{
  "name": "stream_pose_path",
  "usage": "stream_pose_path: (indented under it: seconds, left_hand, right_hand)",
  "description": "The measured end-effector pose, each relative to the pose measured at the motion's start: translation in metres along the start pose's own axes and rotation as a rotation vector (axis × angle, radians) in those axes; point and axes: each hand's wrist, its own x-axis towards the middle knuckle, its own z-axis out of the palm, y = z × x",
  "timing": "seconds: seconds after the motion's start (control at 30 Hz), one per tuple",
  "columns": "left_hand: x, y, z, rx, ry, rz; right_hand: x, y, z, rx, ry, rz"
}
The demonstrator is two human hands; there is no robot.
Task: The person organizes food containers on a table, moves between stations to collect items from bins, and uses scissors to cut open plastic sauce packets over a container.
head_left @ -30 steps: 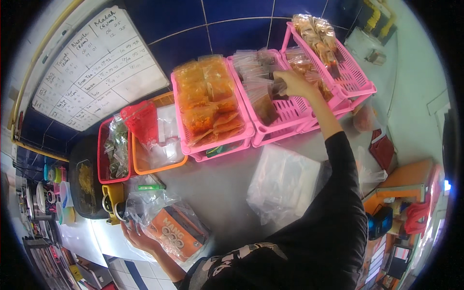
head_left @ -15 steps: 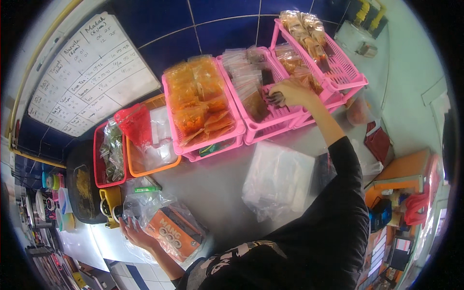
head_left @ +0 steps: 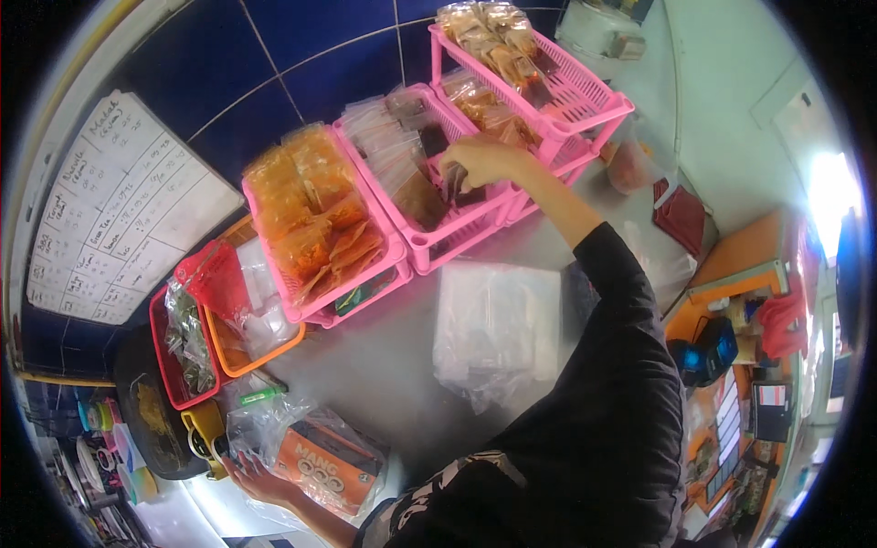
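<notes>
My right hand [head_left: 477,166] is closed on a small dark sachet [head_left: 457,187] inside the middle pink basket [head_left: 420,238], among rows of brown and dark packets [head_left: 393,151]. A pink basket of orange sachets [head_left: 309,215] stands to its left, and a raised pink rack of packets [head_left: 498,50] to its right. My left hand [head_left: 260,479] rests at the lower left with fingers apart, on the edge of a clear plastic bag [head_left: 251,425] beside an orange printed package [head_left: 324,470] and a yellow tape dispenser [head_left: 203,427].
Stacked clear plastic bags [head_left: 493,329] lie on the steel counter [head_left: 384,384]. A red tray [head_left: 159,356] and an orange tray [head_left: 237,363] stand left, beside a black pan [head_left: 146,429]. A maroon pouch [head_left: 676,219] lies right. A whiteboard [head_left: 119,210] hangs on blue tiles.
My view has turned, so the scene sits differently in the picture. My right hand has closed its fingers on a dark sachet within the middle basket. My left hand stays by the bag.
</notes>
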Motion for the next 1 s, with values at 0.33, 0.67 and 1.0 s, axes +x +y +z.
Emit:
stream_pose_path:
  seconds: [0.33, 0.67, 1.0]
  left_hand:
    - [0.005, 0.003, 0.005, -0.090, 0.013, -0.066]
    - [0.005, -0.003, 0.000, -0.095, 0.022, -0.099]
    - [0.006, 0.001, -0.002, -0.058, 0.013, -0.080]
  right_hand:
    - [0.021, 0.012, -0.004, 0.173, -0.028, 0.054]
    - [0.029, 0.008, -0.025, 0.246, -0.066, 0.205]
    - [0.133, 0.045, -0.013, -0.174, 0.231, 0.161]
